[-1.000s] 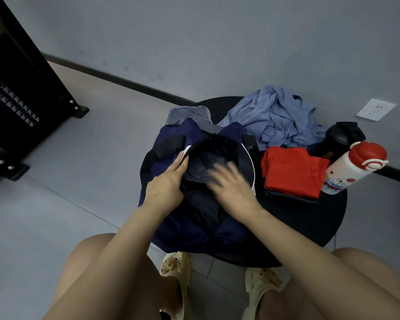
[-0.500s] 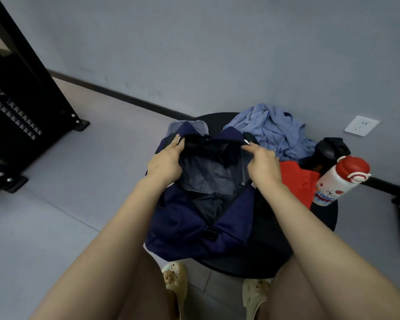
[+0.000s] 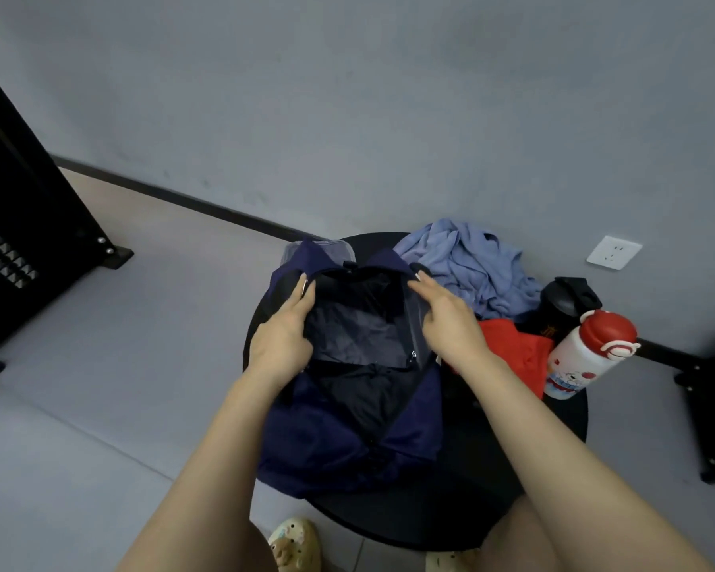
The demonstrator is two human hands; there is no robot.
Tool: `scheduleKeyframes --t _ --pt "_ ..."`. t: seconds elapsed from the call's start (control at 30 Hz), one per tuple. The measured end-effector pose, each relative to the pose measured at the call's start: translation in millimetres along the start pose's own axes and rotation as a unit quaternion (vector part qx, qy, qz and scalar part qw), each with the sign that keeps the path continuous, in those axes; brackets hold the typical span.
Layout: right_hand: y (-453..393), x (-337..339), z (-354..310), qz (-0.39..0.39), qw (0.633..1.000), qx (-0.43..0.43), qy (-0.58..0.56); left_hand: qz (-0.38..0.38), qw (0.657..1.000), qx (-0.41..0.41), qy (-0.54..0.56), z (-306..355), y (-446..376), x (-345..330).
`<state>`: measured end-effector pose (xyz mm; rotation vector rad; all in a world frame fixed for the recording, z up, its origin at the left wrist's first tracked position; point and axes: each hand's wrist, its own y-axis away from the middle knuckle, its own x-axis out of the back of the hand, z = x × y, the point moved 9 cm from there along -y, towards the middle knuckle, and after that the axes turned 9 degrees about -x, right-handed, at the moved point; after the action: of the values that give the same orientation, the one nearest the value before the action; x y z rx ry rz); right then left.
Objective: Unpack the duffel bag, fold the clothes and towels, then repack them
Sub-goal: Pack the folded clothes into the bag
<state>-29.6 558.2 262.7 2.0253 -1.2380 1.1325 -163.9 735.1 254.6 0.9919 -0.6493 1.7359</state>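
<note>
A navy duffel bag (image 3: 327, 439) lies open on a round black table (image 3: 471, 489). My left hand (image 3: 283, 336) grips the left edge of its opening, and my right hand (image 3: 446, 319) grips the right edge by the zipper. Inside the bag shows dark grey lining or folded dark cloth (image 3: 356, 332). A crumpled light-blue garment (image 3: 471, 262) sits at the table's far side. A folded red garment (image 3: 512, 348) lies to the right of the bag, partly hidden by my right forearm.
A white bottle with a red cap (image 3: 583, 357) and a black bottle (image 3: 562, 307) stand at the table's right edge. A grey cloth (image 3: 331, 249) peeks out behind the bag. A black rack (image 3: 21, 225) stands at the left, a wall socket (image 3: 613, 253) at the right.
My right hand left the bag's inside and took hold of the right rim. Both hands now spread the opening wider. The view tilted up and back.
</note>
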Motion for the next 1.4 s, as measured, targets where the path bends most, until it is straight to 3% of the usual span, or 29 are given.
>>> scheduleKeyframes --t 0.2,0.33,0.57,0.83,1.0,1.1,1.27,1.4 --pt "12 -8 13 -0.020 0.996 0.015 -0.090 -0.036 0.999 0.000 -0.040 8 -13 -6" --pt "1 -6 50 -0.002 0.987 -0.062 -0.146 -0.048 0.997 -0.003 -0.067 16 -19 -15" --pt "-7 -15 146 -0.009 0.983 -0.177 -0.036 -0.052 0.995 -0.003 -0.081 26 -24 -28" --pt "-4 -39 206 -0.056 0.977 -0.203 0.025 -0.052 0.995 -0.006 -0.084 12 -31 -31" --pt "8 -81 207 -0.188 0.954 -0.156 0.174 -0.059 0.995 -0.010 -0.086 11 -30 -34" --pt "13 -94 212 -0.229 0.935 -0.143 0.229 -0.054 0.994 -0.015 -0.096 9 -30 -33" --pt "5 -88 224 -0.224 0.941 -0.127 0.218 -0.054 0.993 -0.026 -0.106 9 -31 -35" --pt "-3 -68 221 -0.152 0.970 -0.118 0.147 -0.054 0.992 -0.031 -0.109 10 -31 -36"
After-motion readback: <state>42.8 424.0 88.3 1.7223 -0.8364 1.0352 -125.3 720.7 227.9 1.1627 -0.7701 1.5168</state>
